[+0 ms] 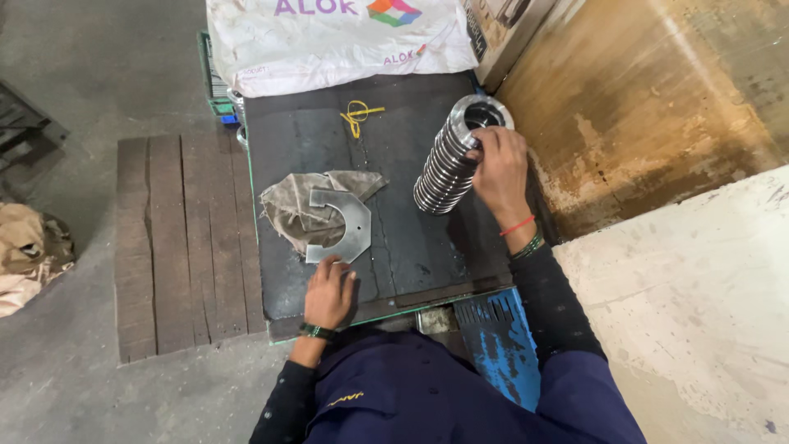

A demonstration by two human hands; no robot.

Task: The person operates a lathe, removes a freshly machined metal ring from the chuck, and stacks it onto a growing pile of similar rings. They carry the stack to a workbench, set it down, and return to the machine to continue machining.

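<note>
Left hand [329, 292]: lay palm down on the near part of the table, fingers loosely spread and holding nothing; its fingertips touched the near edge of the plate.
Right hand [498, 168]: fingers closed on the top of the rings, at the right side of the rim.
Rings [450, 160]: a tall stack of shiny metal rings, leaning over toward the near left, its foot on the table and its open top at the far right, just beside the wall.
Plate [345, 226]: a flat grey metal piece with angled corners and a round notch cut into its left side; it lay flat, partly over the rag.
Rag [289, 204]: a crumpled, dirty brown cloth on the left half of the table, under the plate's far left part.
Table [403, 238]: a dark, scuffed sheet top with a green edge.
Tie [357, 115]: a yellow looped strip lying at the far middle of the table, well apart from both hands.
Sack [329, 45]: a white bag resting across the table's far end.
Boards [185, 238]: worn wooden planks on the floor, just left of the table.
Wall [649, 107]: stained brown, to the right of the rings.
Wrists: a green band on the left; red and green threads on the right.
</note>
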